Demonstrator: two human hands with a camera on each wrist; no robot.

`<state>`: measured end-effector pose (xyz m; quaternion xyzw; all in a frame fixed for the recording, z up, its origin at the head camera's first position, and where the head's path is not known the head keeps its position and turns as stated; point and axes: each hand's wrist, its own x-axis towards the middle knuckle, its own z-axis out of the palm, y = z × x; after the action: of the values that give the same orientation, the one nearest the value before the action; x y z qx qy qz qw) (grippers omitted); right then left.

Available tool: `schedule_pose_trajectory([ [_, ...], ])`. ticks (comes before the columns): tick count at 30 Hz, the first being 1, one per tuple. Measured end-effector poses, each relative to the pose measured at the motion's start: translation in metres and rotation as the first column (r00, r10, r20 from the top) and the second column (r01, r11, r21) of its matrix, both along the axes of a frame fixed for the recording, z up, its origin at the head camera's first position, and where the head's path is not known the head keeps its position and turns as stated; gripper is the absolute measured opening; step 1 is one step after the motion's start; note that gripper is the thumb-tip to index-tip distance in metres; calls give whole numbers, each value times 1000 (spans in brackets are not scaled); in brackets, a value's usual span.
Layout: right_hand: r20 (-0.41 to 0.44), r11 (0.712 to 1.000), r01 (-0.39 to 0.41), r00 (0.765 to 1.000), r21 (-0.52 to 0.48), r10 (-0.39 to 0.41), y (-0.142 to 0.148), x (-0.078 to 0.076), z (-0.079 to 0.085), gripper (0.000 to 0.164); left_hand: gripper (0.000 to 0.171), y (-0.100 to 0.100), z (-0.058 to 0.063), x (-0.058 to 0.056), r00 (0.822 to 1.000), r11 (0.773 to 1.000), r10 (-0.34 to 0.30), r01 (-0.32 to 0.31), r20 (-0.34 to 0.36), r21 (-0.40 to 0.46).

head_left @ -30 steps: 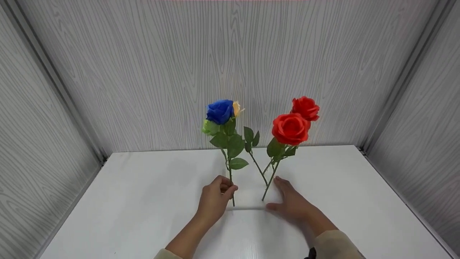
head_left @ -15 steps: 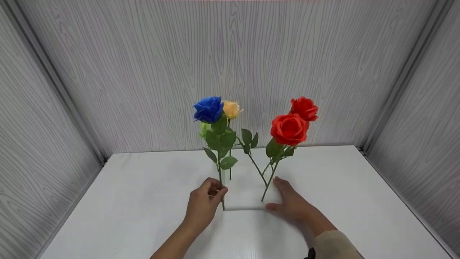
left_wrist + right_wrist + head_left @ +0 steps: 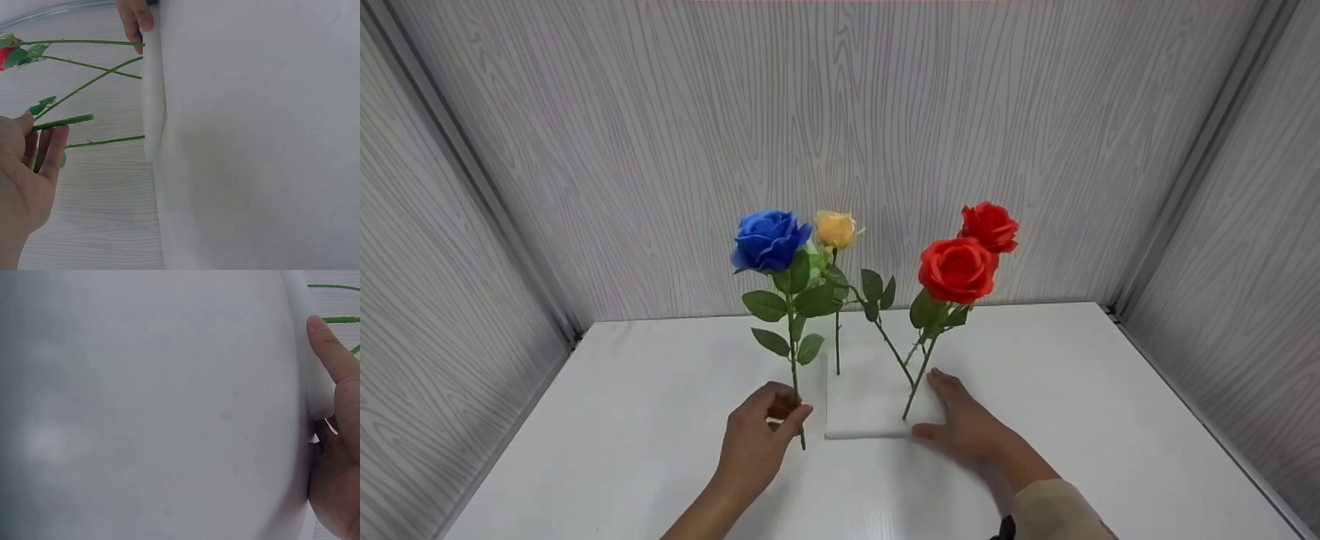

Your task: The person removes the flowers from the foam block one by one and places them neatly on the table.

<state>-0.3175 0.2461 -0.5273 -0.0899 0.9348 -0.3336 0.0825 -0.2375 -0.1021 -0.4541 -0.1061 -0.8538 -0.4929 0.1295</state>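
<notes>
While our head view shows four roses point(image 3: 958, 270) in the white base point(image 3: 862, 414), our left hand point(image 3: 756, 439) pinches a blue rose point(image 3: 770, 241) left of it. Left wrist: its stem point(image 3: 66, 121) uninserted. Right wrist: our spread right hand point(image 3: 342, 475) touches the base.

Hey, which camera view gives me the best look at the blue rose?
The head view: it shows the blue rose's bloom, leaves and stem, held in the left hand. The left wrist view shows the lower stem up close, but no blue petals. The right wrist view shows no blue bloom either.
</notes>
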Motion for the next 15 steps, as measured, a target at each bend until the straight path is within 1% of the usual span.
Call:
schedule_pose_trajectory([
  [3,-1,1000,4,1000,-7,-4,-1,1,3,113,16,-5,-1,3,1000,1000,22,-21,22,-11],
  [10,20,999,38,999,-8,-38,-4,6,6,113,17,-24,-9,5,998,997,63,-63,12,-41],
  [15,28,999,46,999,-1,-46,-5,7,7,114,15,-41,-15,8,992,992,114,-110,62,-59],
])
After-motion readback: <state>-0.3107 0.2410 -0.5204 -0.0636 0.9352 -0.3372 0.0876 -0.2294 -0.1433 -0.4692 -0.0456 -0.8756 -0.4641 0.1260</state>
